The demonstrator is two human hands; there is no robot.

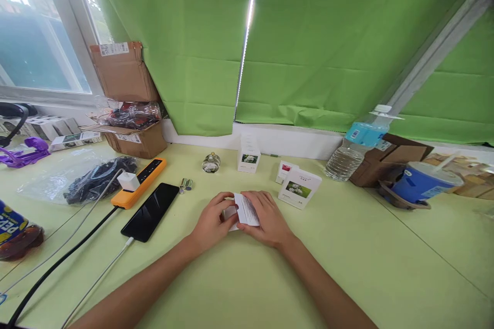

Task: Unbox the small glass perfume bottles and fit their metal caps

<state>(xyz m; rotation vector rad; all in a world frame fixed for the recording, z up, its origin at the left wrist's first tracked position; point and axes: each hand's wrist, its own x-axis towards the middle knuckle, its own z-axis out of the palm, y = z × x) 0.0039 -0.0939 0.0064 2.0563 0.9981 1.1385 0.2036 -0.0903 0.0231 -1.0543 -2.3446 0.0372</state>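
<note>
Near the middle of the pale green table, my left hand (213, 222) and my right hand (267, 218) hold a small white printed paper or box (247, 210) between them. The fingers of both hands are bent around its sides. Behind the hands stands a white box with a flower picture (249, 154). To their right, another white flower box (300, 188) leans beside a smaller box with a pink picture (285, 171). A round glass bottle (211, 163) is behind my left hand, with small metallic cylinders (186, 184) in front of it to the left.
A black phone (150, 212), an orange power strip (139, 184) and cables lie at left, near bagged items (96, 180) and cardboard boxes (135, 141). A large water bottle (353, 148) and a blue cup (424, 183) stand at right. Green curtains (301, 46) hang behind the table.
</note>
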